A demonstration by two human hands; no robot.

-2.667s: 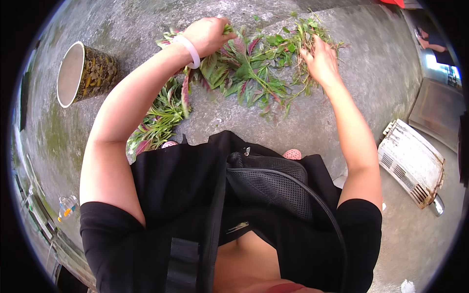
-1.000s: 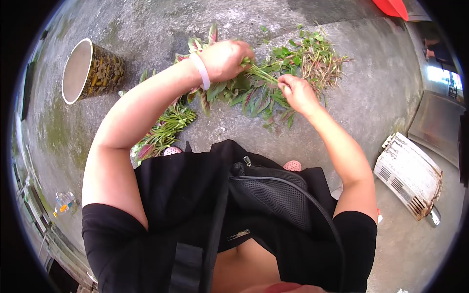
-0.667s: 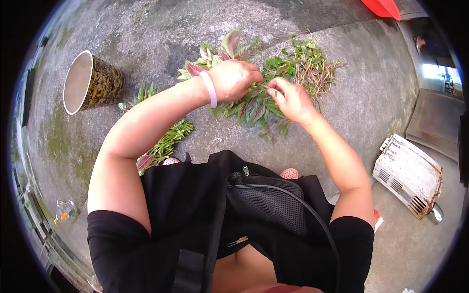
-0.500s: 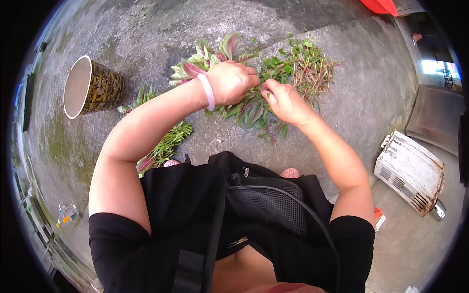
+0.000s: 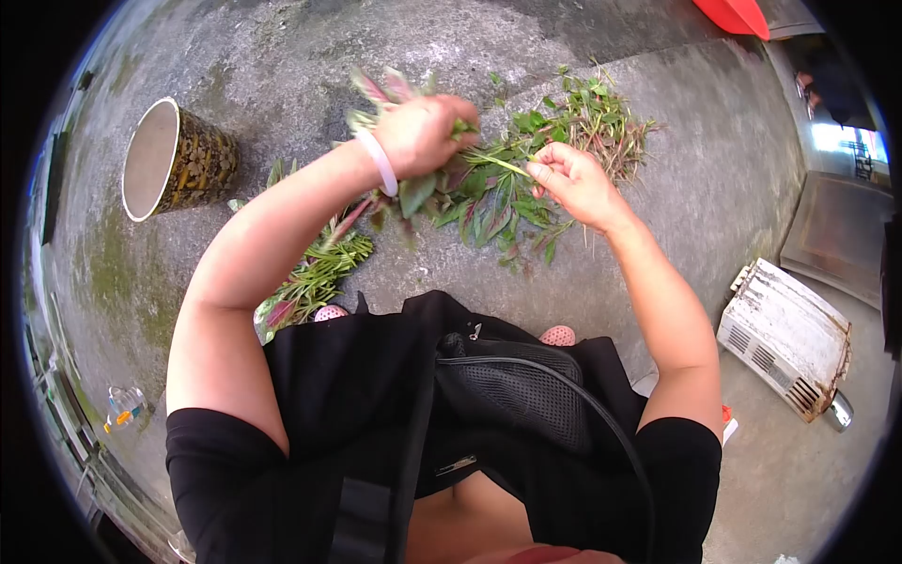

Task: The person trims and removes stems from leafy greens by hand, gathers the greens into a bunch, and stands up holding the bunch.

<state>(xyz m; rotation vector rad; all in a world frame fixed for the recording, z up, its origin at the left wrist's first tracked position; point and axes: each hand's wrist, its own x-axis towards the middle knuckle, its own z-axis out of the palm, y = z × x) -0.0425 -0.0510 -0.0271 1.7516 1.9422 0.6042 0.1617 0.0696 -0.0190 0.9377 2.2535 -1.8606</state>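
Observation:
My left hand [image 5: 425, 137], with a pale bangle on the wrist, is closed around a bunch of amaranth greens [image 5: 417, 195]; their red-and-green leaves are blurred and hang out on both sides. My right hand [image 5: 577, 188] pinches a thin green amaranth stem [image 5: 500, 164] between thumb and fingertips. That stem slants up toward the left hand, where its far end is lost among leaves. Below and between the hands, loose amaranth leaves [image 5: 490, 214] lie on the concrete. Beyond my right hand spreads a heap of roots and trimmings [image 5: 620, 132].
A bundle of amaranth stems [image 5: 334, 263] lies by my left foot. The patterned bin [image 5: 202, 162] stands at left, a plastic bottle [image 5: 130, 402] nearer. At right are a rusty white metal box [image 5: 785, 329] and a dark panel [image 5: 834, 230]. A red basin [image 5: 738, 14] shows at the top.
My hands were close together over the greens and have drawn apart. The left moved up and left with the bunch; the right moved slightly right, and a stem now shows between them.

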